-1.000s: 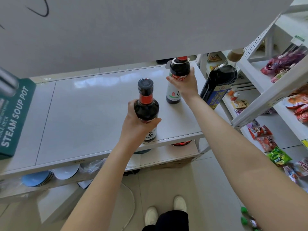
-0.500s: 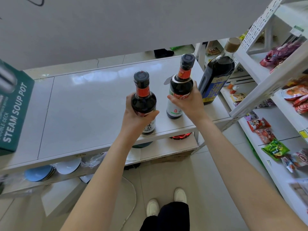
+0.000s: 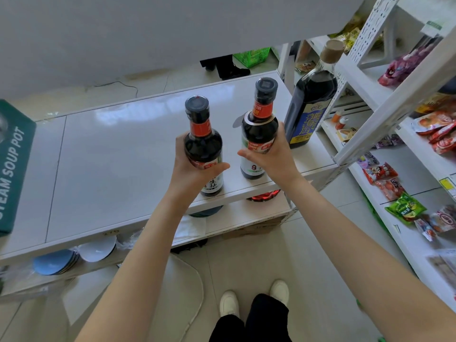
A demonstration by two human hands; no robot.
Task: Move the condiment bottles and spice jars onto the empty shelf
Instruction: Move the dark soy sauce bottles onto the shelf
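**Both hands grip dark sauce bottles over the front of the white shelf**

My left hand (image 3: 195,169) is wrapped around the belly of the left bottle (image 3: 203,141), fingers behind it and thumb across the front label. My right hand (image 3: 274,154) holds the right bottle (image 3: 259,129) the same way, with the thumb pointing inward across its label. Both bottles are dark glass with black caps and red neck bands, and both stand upright, close beside each other but not touching. Their bases sit low against the front edge of the shelf (image 3: 123,156), directly under my grip. I cannot tell whether they rest on it or hang just above it.

Just to the outside of my right hand stands a large bottle (image 3: 311,104), taller than the two I hold, with dark liquid, a blue label and a tan cap. It stands on the same shelf, near my knuckles but apart from them.

Well away to the outside of my left hand, a green box (image 3: 12,164) printed "STEAM SOUP POT" sits at the shelf's far end. Below my left forearm, on a lower level, lies a stack of blue and white plates (image 3: 56,261).

Beyond the large bottle, a white rack (image 3: 370,114) carries snack packets (image 3: 404,206). Beneath my arms, white shoes (image 3: 229,303) stand on the tiled floor.
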